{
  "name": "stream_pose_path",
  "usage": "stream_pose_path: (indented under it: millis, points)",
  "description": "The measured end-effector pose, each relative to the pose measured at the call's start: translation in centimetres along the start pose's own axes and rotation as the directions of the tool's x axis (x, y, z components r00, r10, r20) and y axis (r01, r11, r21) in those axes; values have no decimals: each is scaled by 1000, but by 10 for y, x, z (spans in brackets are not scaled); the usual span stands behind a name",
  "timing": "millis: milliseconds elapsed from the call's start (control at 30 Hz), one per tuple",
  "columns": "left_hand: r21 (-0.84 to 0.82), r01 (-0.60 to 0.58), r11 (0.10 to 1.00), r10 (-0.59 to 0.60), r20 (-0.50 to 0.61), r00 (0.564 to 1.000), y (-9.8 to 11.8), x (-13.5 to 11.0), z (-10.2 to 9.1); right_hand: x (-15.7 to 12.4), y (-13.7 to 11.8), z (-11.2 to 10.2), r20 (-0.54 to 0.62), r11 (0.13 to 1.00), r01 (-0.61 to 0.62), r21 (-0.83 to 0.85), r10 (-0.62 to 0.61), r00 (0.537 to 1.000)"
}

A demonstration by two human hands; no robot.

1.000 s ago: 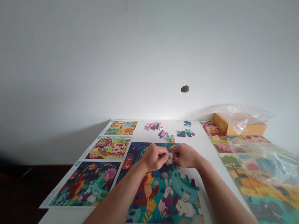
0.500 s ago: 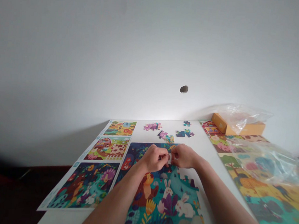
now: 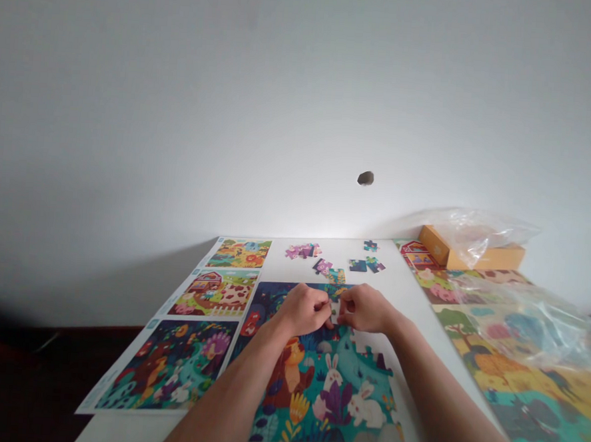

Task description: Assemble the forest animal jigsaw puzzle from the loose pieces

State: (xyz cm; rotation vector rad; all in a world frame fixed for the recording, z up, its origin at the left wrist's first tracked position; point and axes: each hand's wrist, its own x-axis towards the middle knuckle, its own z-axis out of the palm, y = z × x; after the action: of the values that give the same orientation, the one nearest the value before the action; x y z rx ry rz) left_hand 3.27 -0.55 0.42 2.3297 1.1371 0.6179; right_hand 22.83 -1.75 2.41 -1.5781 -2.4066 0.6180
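A partly assembled forest puzzle (image 3: 322, 389) with a bear and white rabbits lies on the white table (image 3: 411, 288) in front of me. My left hand (image 3: 304, 309) and my right hand (image 3: 365, 308) meet over its upper middle, fingers curled in a pinch. Between the fingertips shows a small pale puzzle piece (image 3: 335, 309), held by both hands just above the puzzle. Loose puzzle pieces (image 3: 330, 270) lie scattered beyond the hands near the wall.
A sheet with three reference pictures (image 3: 204, 322) lies at the left. Finished puzzles (image 3: 512, 354) cover the right side, partly under a clear plastic bag (image 3: 534, 322). An orange box (image 3: 474, 253) with another plastic bag stands at the back right.
Both hands stay pinched together over the puzzle's upper middle with only slight finger movement. The view has shifted a little.
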Motion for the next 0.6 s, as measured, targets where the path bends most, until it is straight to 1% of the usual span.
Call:
stream_pose_path:
  millis: [133, 233, 300, 333, 367, 400, 467, 500, 533, 600]
  points:
    - [60, 55, 997, -53, -37, 998, 0, 1, -1, 2, -1, 3, -18, 999, -2, 42, 3, 1000]
    - [64, 69, 996, -67, -42, 997, -1, 2, -1, 3, -1, 4, -36, 1000, 4, 31, -3, 999]
    - [39, 58, 998, -57, -29, 998, -1, 2, -1, 4, 0, 3, -81, 1000, -25, 7, 25, 996]
    - [22, 53, 998, -52, -20, 998, 0, 2, -1, 4, 1, 3, -130, 998, -58, -5, 57, 990]
    - [4, 49, 999, -49, -12, 999, 0, 2, -1, 5, 3, 3, -199, 994, -109, -13, 105, 974]
    - [-11, 47, 999, -47, -5, 999, 1, 2, -2, 7, 6, 3, -279, 985, -173, -14, 162, 947]
    - [-28, 46, 999, -46, -3, 999, 2, 2, -2, 11, 13, 4, -423, 949, -315, -2, 284, 861]
    - [-32, 48, 998, -48, -5, 999, 2, 2, -2, 13, 18, 5, -463, 925, -380, 6, 339, 819]
    - [-34, 50, 998, -50, -8, 999, 2, 2, -2, 15, 22, 6, -477, 898, -440, 11, 391, 787]
    - [-39, 57, 998, -57, -8, 998, 2, 2, -2, 19, 29, 8, -455, 852, -523, 16, 472, 755]
